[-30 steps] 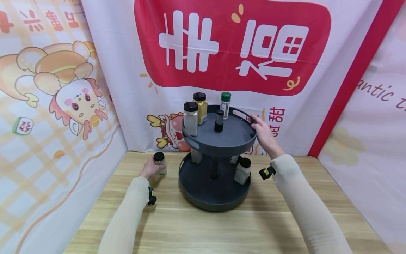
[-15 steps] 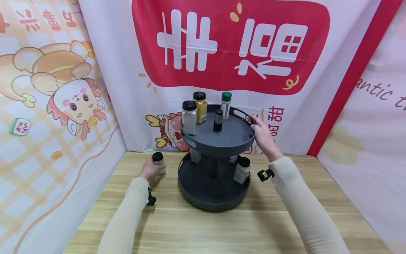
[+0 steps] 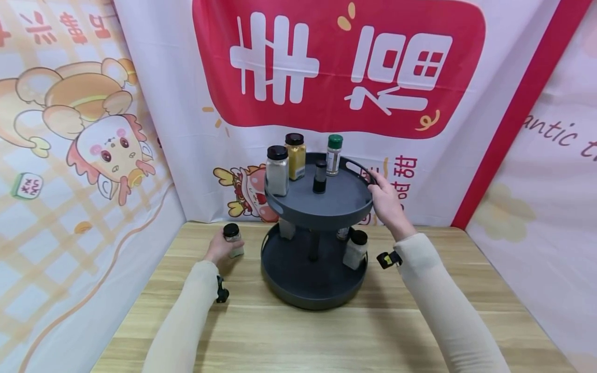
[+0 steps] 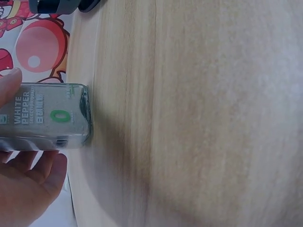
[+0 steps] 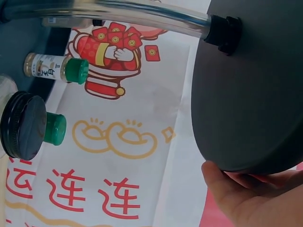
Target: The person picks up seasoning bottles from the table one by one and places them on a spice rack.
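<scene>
In the head view, my left hand grips a square, black-capped jar at the left of the table. Its label reads white pepper on the pepper jar in the left wrist view, with its base right at the tabletop. Thumb and fingers lie on opposite sides of it. My right hand holds the right handle rim of a dark grey two-tier turntable's upper tray. From below, the right wrist view shows the thumb at that tray's edge, the other fingers partly hidden.
The upper tray carries a pale jar, a yellow jar, a green-capped shaker and a small black shaker. Several containers, including a black-capped jar, stand on the lower tray. Printed cloth hangs behind.
The upper tray has turned slightly: its pale jar shifted back, the yellow jar and green-capped shaker a little right. My right hand keeps its hold. The left hand and pepper jar stay in place.
</scene>
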### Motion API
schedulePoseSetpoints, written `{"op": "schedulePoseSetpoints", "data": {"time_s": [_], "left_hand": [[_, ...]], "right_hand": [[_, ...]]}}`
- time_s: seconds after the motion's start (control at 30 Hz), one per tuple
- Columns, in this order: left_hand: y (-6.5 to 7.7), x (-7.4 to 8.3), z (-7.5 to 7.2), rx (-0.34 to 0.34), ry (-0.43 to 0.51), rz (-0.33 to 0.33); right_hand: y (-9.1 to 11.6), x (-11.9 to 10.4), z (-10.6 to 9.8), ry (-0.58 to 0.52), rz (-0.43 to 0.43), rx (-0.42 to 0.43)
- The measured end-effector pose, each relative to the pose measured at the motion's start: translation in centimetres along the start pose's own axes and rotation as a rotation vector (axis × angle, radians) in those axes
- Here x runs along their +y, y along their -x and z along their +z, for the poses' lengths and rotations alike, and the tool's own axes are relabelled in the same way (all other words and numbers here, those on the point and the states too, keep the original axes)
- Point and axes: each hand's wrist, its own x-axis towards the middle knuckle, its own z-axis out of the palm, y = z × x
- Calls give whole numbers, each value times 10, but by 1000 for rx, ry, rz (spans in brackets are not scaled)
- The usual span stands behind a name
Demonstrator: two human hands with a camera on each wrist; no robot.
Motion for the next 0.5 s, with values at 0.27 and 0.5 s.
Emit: {"op": "schedulePoseSetpoints", "data": {"time_s": [0.27, 0.5], "left_hand": [[-2, -3, 1, 21, 20, 11], [-1, -6, 2, 51, 21, 27]], "right_hand": [[5, -2, 0, 32, -11, 16], [9, -5, 2, 65, -31, 50]]}}
